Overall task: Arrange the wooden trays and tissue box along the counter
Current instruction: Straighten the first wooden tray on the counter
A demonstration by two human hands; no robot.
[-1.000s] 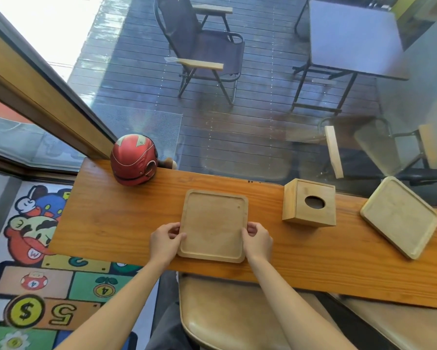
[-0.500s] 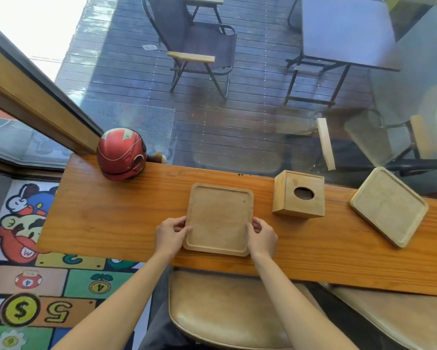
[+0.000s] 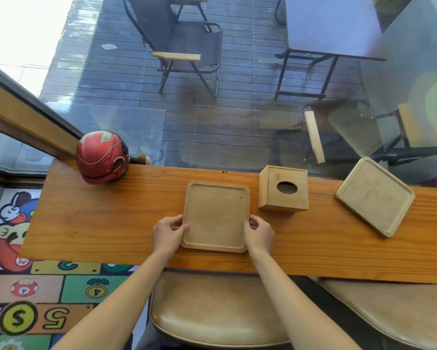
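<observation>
A square wooden tray [image 3: 216, 215] lies flat in the middle of the long wooden counter [image 3: 98, 221]. My left hand [image 3: 168, 233] grips its lower left edge and my right hand [image 3: 259, 233] grips its lower right edge. Just right of the tray stands a wooden tissue box [image 3: 284, 189] with an oval hole on top, a narrow gap between them. A second wooden tray [image 3: 375, 197] lies further right, turned at an angle to the counter edge.
A red helmet [image 3: 100, 157] sits at the counter's far left by the window glass. Two tan padded stools [image 3: 212, 314] stand under the counter's near edge. Beyond the glass are a folding chair and a table.
Both hands slid the middle tray to the right, closing most of its gap to the tissue box. The box and the right tray kept their places.
</observation>
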